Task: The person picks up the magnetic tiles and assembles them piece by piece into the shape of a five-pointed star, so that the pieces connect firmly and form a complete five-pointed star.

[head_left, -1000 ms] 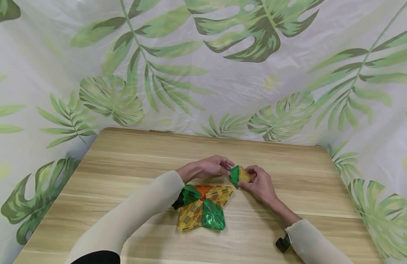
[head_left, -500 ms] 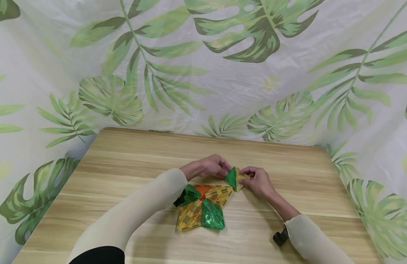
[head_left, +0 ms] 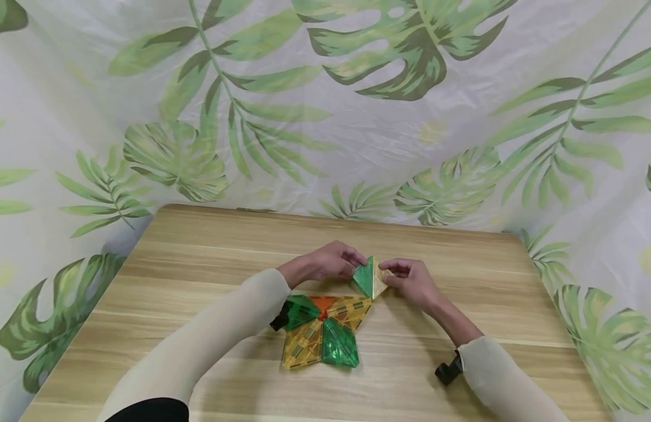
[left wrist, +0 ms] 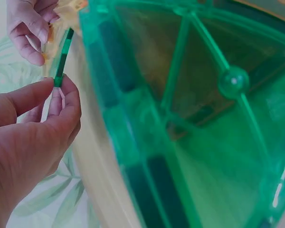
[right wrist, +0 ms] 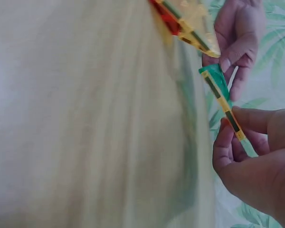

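Two translucent triangular magnetic tiles, one green (head_left: 364, 278) and one yellow (head_left: 378, 283), stand edge to edge between my hands in the head view. My left hand (head_left: 331, 261) pinches the green tile; the left wrist view shows its narrow edge (left wrist: 63, 59) between thumb and fingers. From the other side, my right hand (head_left: 416, 283) pinches the yellow tile, whose edge (right wrist: 223, 102) shows in the right wrist view. Just in front of the pair lies a star-like group of green, yellow and orange tiles (head_left: 340, 344), its upper right yellow point (head_left: 351, 310) close below them.
The group's left green tile (head_left: 299, 310) is partly behind the black wrist camera (head_left: 279, 319), and another green tile (left wrist: 218, 142) looms large in the left wrist view. A wood-grain table (head_left: 462, 258) bears everything. A leaf-patterned sheet (head_left: 283, 117) hangs behind it.
The two held tiles have shifted left and turned, so their shared edge now stands nearly upright in the head view above the group's right point. Both hands moved with them.
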A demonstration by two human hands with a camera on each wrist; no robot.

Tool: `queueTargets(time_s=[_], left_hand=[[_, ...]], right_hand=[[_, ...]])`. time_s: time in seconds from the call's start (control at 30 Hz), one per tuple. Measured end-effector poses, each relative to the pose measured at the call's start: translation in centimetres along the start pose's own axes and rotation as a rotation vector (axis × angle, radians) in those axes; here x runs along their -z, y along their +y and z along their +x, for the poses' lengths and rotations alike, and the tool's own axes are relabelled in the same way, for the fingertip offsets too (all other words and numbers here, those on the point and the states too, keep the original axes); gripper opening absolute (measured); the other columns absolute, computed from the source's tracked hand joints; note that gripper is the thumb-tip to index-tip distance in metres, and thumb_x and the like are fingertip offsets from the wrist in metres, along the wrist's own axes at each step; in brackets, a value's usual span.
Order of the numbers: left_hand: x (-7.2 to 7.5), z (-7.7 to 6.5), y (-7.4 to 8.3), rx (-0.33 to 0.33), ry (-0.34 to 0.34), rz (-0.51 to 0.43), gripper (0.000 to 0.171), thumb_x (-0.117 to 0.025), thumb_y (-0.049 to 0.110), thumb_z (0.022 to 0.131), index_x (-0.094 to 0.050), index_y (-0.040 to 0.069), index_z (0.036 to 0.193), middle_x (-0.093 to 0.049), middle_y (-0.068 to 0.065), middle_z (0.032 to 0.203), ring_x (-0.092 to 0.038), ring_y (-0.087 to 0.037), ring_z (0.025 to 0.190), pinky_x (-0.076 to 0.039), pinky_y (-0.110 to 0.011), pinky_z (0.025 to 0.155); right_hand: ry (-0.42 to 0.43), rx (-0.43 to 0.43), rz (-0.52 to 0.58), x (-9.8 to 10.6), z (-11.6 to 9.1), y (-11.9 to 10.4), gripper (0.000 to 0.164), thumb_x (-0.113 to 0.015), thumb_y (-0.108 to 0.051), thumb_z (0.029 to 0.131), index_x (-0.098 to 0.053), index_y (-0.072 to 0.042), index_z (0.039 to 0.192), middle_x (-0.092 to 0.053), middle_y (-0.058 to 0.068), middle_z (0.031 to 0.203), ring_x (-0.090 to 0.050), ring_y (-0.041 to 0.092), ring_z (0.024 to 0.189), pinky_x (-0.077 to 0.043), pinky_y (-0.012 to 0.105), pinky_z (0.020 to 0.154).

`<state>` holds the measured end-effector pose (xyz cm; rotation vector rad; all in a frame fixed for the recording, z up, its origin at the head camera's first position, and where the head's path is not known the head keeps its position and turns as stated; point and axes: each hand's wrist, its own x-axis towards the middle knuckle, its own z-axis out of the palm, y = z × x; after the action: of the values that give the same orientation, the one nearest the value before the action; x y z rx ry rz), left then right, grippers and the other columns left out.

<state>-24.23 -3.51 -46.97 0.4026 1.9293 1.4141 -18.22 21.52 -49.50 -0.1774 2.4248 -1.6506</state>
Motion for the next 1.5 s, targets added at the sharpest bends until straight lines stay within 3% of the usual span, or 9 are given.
queueTargets(time_s=[0.3,0.63,0.8,0.97,1.23,1.5], left_hand=[[1.7,-2.0,0.3,-0.100,0.004,-0.086,0.036,-0.060,-0.013,0.098,-0.070,-0.003,0.131,-0.067,-0.018,0.136,-0.066,-0.025,0.119,-0.052,-0.051,0.108],[4.1,-5.1,-1.0,-0.171,-0.016,-0.114,0.038,-0.064,-0.012,0.096,-0.067,-0.005,0.133,-0.070,-0.018,0.133,-0.069,-0.026,0.116,-0.058,-0.040,0.100],[4.9,-5.8,-2.3,-0.143,-0.044,-0.136,0.038,-0.067,-0.014,0.094,-0.067,-0.006,0.131,-0.069,-0.016,0.133,-0.067,-0.027,0.122,-0.055,-0.047,0.105],[5.4,-6.4,-3.3,-0.127,-0.052,-0.143,0.035,-0.067,-0.014,0.094,-0.066,-0.006,0.128,-0.065,-0.017,0.136,-0.066,-0.032,0.126,-0.058,-0.040,0.102],[6.0,-7.0,-4.7,-0.117,-0.043,-0.091,0.028,-0.070,-0.013,0.093,-0.069,-0.003,0.119,-0.071,-0.009,0.117,-0.073,-0.025,0.111,-0.060,-0.038,0.096],[6.5,-7.1,-5.9,-0.110,-0.026,-0.063,0.026,-0.071,-0.012,0.094,-0.069,-0.003,0.118,-0.071,-0.009,0.114,-0.071,-0.020,0.104,-0.060,-0.031,0.090]], right_hand=[[-0.014,0.007,0.108,-0.2,0.4,-2.0,0.036,-0.079,-0.004,0.094,-0.072,0.003,0.128,-0.073,0.019,0.125,-0.069,0.017,0.107,-0.059,0.027,0.090],[-0.119,0.048,0.192,-1.9,0.7,-4.0,0.038,-0.081,-0.006,0.092,-0.071,0.002,0.128,-0.074,0.013,0.120,-0.069,0.020,0.102,-0.059,0.030,0.089],[-0.184,0.071,0.248,-3.0,1.2,-3.8,0.038,-0.080,0.001,0.090,-0.068,0.009,0.126,-0.076,0.008,0.113,-0.070,0.017,0.099,-0.059,0.027,0.088],[-0.239,0.049,0.270,-4.1,1.5,-3.7,0.038,-0.081,0.001,0.089,-0.068,0.008,0.125,-0.075,0.007,0.111,-0.071,0.018,0.101,-0.060,0.031,0.088],[-0.303,0.070,0.247,-5.9,2.1,-3.3,0.035,-0.080,0.000,0.092,-0.067,0.005,0.124,-0.075,0.008,0.109,-0.072,0.018,0.099,-0.062,0.038,0.088],[-0.317,0.083,0.218,-7.1,2.8,-2.7,0.034,-0.078,0.003,0.092,-0.066,0.008,0.124,-0.075,0.015,0.112,-0.073,0.018,0.098,-0.063,0.038,0.083]])
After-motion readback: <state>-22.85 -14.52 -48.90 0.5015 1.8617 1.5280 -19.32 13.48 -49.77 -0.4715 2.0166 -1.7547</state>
